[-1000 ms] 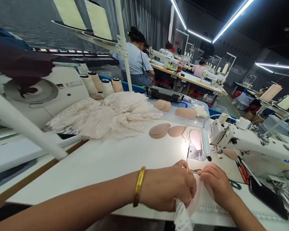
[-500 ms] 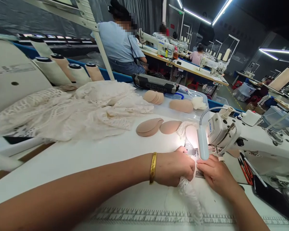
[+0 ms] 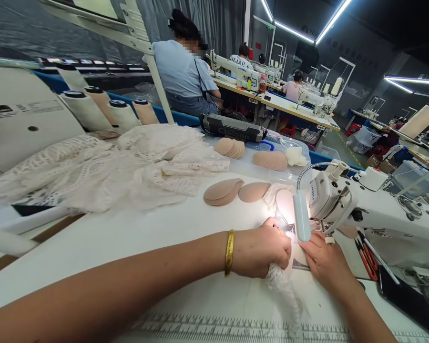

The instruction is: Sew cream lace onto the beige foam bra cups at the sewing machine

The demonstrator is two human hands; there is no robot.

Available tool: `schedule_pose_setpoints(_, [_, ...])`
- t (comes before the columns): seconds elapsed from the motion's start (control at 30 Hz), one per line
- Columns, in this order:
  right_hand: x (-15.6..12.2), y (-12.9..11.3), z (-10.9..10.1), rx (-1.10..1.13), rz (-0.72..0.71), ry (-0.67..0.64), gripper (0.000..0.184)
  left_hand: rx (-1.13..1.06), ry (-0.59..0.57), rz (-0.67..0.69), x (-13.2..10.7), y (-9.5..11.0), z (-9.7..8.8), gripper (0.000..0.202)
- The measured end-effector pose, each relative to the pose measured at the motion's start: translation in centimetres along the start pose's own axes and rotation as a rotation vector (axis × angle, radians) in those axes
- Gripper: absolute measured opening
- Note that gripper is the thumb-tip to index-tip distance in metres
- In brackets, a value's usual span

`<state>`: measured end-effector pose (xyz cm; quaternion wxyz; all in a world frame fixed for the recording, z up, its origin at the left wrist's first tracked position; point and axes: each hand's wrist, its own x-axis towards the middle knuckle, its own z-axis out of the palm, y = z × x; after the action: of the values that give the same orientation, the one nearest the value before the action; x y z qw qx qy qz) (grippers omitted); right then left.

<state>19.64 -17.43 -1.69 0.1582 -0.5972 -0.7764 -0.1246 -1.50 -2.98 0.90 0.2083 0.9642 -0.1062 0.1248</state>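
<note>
My left hand (image 3: pixel 266 248), with a gold bangle at the wrist, is closed on a strip of white lace (image 3: pixel 282 290) that trails toward the front edge. Its fingertips are by the lit needle area of the sewing machine (image 3: pixel 343 195). My right hand (image 3: pixel 327 262) lies with fingers stretched out at the right of the needle area, fingertips on pale fabric (image 3: pixel 299 255). The machine's lamp (image 3: pixel 301 219) hides the needle. A beige oval pad (image 3: pixel 285 205) and more lace lie just behind the needle. Further left are beige pads (image 3: pixel 223 191) and a single pad (image 3: pixel 253 192).
A heap of white lace fabric (image 3: pixel 128 166) covers the back left, before thread cones (image 3: pixel 87 109). A clear tray (image 3: pixel 300 174) holds pad stacks. Red-handled scissors (image 3: pixel 366 259) and a black phone (image 3: pixel 407 302) lie at right. A ruler strip (image 3: pixel 200 326) runs along the front. Co-workers sit beyond.
The view has shifted slightly. My right hand has moved a little to the right, and more pale fabric shows between the hands. My left hand keeps its hold on the lace.
</note>
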Motion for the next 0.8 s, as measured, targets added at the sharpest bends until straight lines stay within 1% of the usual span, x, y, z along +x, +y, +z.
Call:
schedule_pose_setpoints(0.07, [0.0, -0.1, -0.2, 0.038, -0.021, 0.007, 0.037, 0.007, -0.007, 0.000, 0.0, -0.1, 0.0, 0.034])
schedule_pose_setpoints(0.17, [0.1, -0.4, -0.4, 0.089, -0.048, -0.028, 0.037, 0.001, -0.002, 0.005, -0.1, -0.1, 0.1, 0.031])
schedule_pose_setpoints(0.43, [0.0, -0.3, 0.3, 0.053, 0.002, -0.016, 0.037, -0.061, 0.087, -0.008, 0.2, -0.4, 0.3, 0.024])
schedule_pose_setpoints(0.63, [-0.1, 0.0, 0.7, 0.017, 0.027, 0.001, 0.038, 0.046, 0.047, -0.009, 0.3, -0.6, 0.3, 0.027])
schedule_pose_setpoints(0.8, [-0.2, 0.2, 0.9, 0.016, 0.028, 0.002, 0.038, 0.045, 0.049, -0.008, 0.2, -0.6, 0.3, 0.030])
